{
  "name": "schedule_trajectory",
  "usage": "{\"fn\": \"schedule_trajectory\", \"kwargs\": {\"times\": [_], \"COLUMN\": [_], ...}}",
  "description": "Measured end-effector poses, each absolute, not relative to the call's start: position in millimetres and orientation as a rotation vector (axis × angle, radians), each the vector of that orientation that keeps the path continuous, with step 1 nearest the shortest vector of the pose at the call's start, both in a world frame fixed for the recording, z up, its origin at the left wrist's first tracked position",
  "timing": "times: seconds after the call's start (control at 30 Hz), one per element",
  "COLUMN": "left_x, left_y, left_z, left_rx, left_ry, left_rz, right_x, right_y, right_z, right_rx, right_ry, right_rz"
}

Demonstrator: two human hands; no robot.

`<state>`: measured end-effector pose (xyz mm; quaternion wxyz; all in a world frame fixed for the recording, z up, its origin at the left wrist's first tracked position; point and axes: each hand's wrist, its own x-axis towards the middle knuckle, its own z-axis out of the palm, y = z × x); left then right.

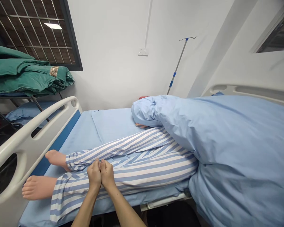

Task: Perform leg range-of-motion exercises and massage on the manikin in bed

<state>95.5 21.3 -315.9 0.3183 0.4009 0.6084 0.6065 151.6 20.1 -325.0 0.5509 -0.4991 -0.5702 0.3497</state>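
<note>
Blue-and-white striped cloth makes up one pair of trousers, covering two legs that lie lengthwise on one bed, under the two hands. The left hand and right hand are side by side and touching, fingers curled inward, thumbs uppermost, over the lower part of the nearer leg; whether any cloth is caught in them, I cannot tell. Two bare feet stick out of the cuffs towards one pale footboard. One light blue quilt is heaped over the upper body at the right, and a few fingers of one other hand show from beneath its edge. Beyond the bed are one drip stand with two hooks, one white wall socket, one barred window and one pile of green cloth.
</note>
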Motion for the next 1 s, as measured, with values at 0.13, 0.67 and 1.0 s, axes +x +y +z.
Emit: {"fn": "schedule_trajectory", "kwargs": {"times": [0.13, 0.67, 1.0], "left_x": [90.5, 94.2, 126.6], "left_y": [21.0, 17.0, 19.2], "left_z": [-329.1, -332.1, -311.2], "left_rx": [1.218, 1.451, 1.204], "left_ry": [1.685, 1.755, 1.634], "left_rz": [1.467, 1.341, 1.519], "right_x": [151.3, 172.9, 182.4], "right_y": [20.0, 12.1, 19.1], "right_z": [-324.5, -316.6, -321.1], "right_rx": [-1.188, -1.357, -1.158], "right_ry": [-1.360, -1.602, -1.234], "right_rz": [0.827, 0.635, 0.880]}}
